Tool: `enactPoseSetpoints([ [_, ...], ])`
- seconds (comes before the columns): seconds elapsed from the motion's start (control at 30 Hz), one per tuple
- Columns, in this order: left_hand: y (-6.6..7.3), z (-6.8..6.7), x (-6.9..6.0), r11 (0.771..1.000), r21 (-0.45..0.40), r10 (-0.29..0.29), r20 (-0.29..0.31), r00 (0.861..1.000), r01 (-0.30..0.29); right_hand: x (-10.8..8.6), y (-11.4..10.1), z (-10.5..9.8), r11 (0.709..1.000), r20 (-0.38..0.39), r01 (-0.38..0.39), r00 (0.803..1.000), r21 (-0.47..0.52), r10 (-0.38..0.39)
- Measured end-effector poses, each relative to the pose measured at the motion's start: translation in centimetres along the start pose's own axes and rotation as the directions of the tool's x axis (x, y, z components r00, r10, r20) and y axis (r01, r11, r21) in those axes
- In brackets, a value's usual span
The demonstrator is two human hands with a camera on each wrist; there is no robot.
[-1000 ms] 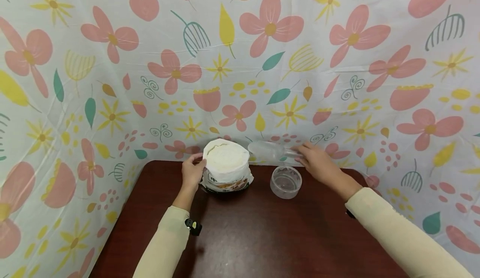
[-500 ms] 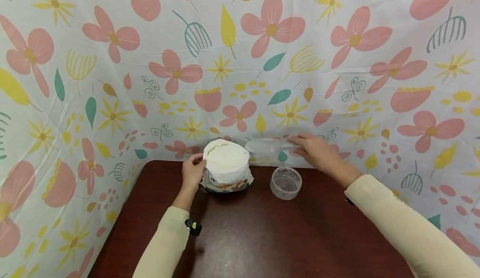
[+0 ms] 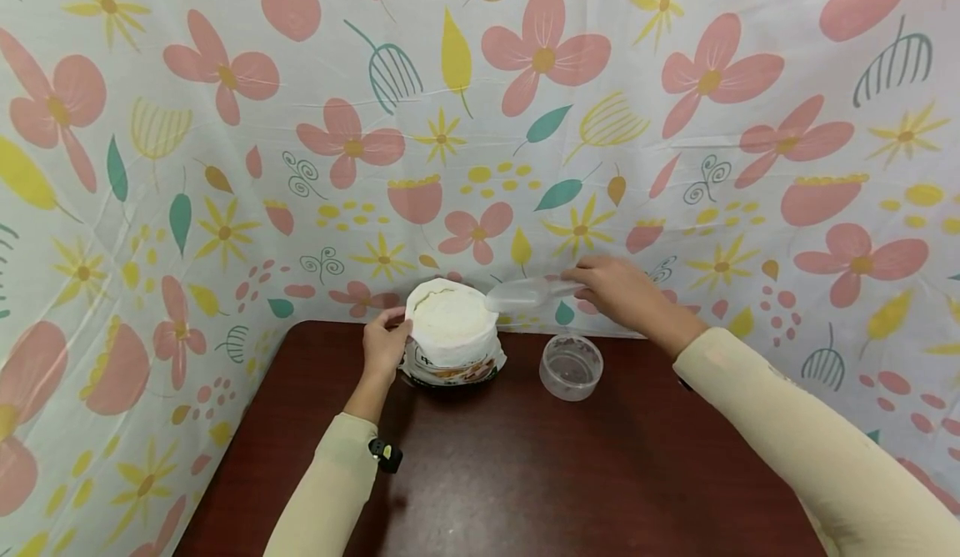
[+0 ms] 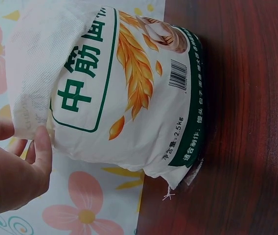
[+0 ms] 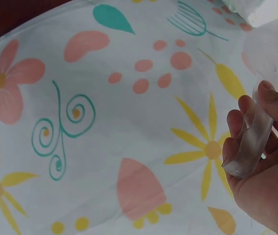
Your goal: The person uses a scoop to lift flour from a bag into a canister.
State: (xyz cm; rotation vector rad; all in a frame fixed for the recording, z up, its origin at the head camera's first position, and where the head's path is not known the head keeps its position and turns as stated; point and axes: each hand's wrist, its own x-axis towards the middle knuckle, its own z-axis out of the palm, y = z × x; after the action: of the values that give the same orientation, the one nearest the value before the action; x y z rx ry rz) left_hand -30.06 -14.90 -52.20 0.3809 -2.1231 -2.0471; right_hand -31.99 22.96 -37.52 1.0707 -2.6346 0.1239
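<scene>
Bag [image 3: 452, 348]: upright on the dark red table [image 3: 480, 474], near its far edge; mouth open, white rim folded outward, a wheat ear printed on the front.
Powder [image 3: 453, 315]: off-white; from my end I see it filling the bag to near the rim.
Left hand [image 3: 385, 347]: at the bag's left side, thumb and fingers pinching the folded rim.
Right hand [image 3: 618, 288]: fingers curled round the scoop's handle.
Scoop [image 3: 517, 293]: clear, its tip at the bag's right rim; whether it touches or carries powder, I cannot tell.
Tub [image 3: 572, 389]: clear, round, open-topped, right of the bag; I cannot make out its contents.
</scene>
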Motion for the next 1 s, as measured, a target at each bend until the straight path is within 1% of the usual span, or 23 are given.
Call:
enactPoseSetpoints([
  [0.1,0.0,0.0,0.0,1.0,0.001,0.002,0.002,1.0,-0.002,0.6,-0.1,-0.2,0.999,0.018,0.018,1.0,-0.028,-0.018],
  [0.23,0.1,0.0,0.0,1.0,0.004,0.008,0.004,1.0,-0.008,1.3,-0.4,-0.6,0.993,0.039,0.044,0.998,-0.106,-0.04],
  [0.4,0.0,0.1,0.1,1.0,0.007,0.011,0.009,1.0,-0.011,2.2,-1.0,-0.9,0.976,0.104,0.061,0.994,-0.209,-0.04],
  [0.53,-0.1,0.2,0.2,1.0,0.007,0.012,0.008,1.0,-0.012,3.0,-1.4,-1.3,0.961,0.162,0.077,0.986,-0.264,-0.035],
  [0.8,0.0,0.1,0.2,1.0,0.006,0.004,0.007,1.0,-0.004,4.7,-2.4,-2.4,0.947,0.244,0.09,0.97,-0.309,-0.013],
  [1.0,0.1,0.0,0.1,1.0,0.008,0.001,0.009,1.0,-0.001,5.6,-3.2,-2.9,0.932,0.285,0.113,0.958,-0.345,-0.01],
])
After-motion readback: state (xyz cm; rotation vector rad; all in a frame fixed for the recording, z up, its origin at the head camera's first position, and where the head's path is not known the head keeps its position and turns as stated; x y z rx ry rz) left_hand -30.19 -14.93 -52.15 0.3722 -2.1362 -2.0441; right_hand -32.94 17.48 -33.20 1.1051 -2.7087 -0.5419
